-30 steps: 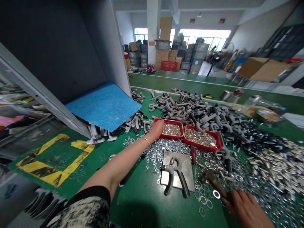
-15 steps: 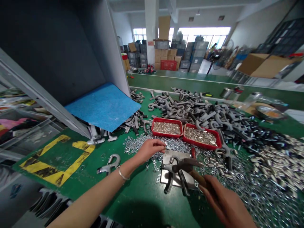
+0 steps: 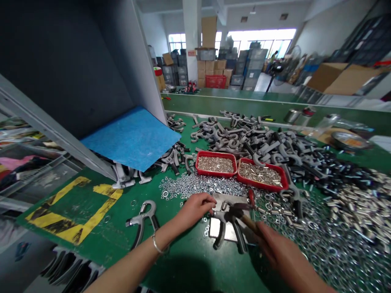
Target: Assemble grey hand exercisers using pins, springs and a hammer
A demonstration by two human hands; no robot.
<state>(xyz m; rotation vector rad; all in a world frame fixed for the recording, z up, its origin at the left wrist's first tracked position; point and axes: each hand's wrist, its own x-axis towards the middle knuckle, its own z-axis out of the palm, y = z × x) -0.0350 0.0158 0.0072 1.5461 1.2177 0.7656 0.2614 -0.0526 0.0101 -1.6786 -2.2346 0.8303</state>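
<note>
Over on your left, one assembled grip (image 3: 142, 219) lies on the bench (image 3: 189, 264), set apart from the heaps, and that one looks done to me. Now your left hand (image 3: 195, 205): fingers curled tight at the top end of a second grip (image 3: 226, 230), which lies on the steel plate (image 3: 235, 199) right in front of you. Whether you pinch a small part there or only steady the joint, I cannot tell, since the fingertips hide it. Just right of that, the hammer (image 3: 240, 211) has its head close over the same joint, and your right hand (image 3: 281, 256) is closed round its handle. So this piece reads as mid-assembly, not finished. Behind the plate are loose washers (image 3: 195, 183) and two red trays (image 3: 197, 162) full of small metal bits. Beyond them, to the right, there's a big heap of grey handle parts (image 3: 244, 138), so plenty is left, I'd judge.
</note>
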